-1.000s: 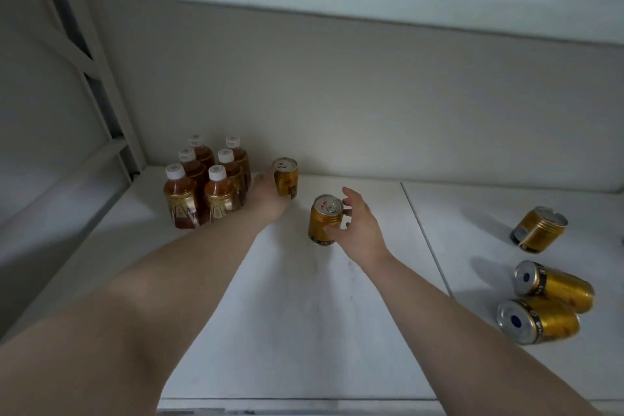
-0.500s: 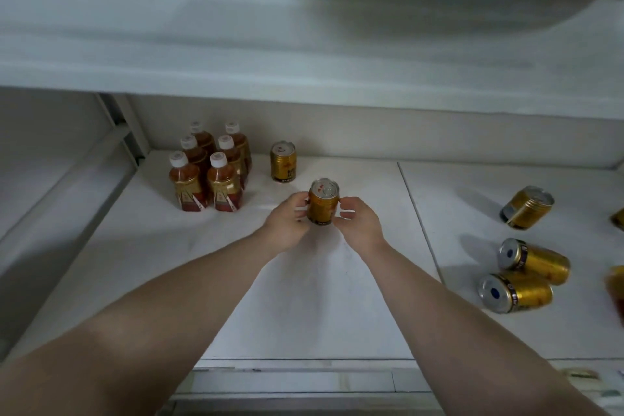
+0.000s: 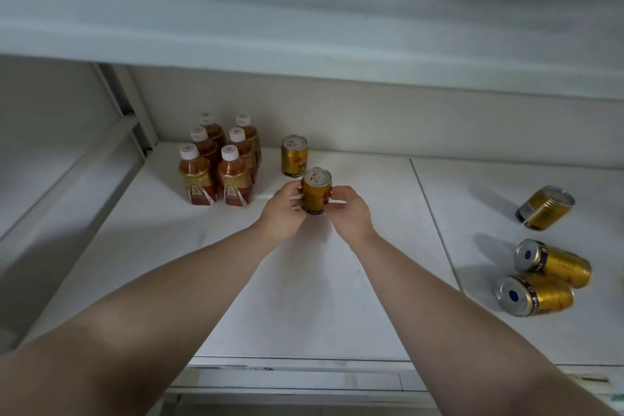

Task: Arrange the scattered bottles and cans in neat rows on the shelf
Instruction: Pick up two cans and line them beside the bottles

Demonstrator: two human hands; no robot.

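Head view, left hand (image 3: 282, 213), right hand (image 3: 349, 213) holding gold can (image 3: 315, 192), lettering illegible

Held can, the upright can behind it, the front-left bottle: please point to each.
Held can (image 3: 316, 195): head view, gold side wall.
Upright can (image 3: 292, 159): head view, gold side wall.
Front-left bottle (image 3: 197, 183): head view, front label.

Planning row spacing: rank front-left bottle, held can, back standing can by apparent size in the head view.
1. front-left bottle
2. held can
3. back standing can, farther away; true can sizes may match
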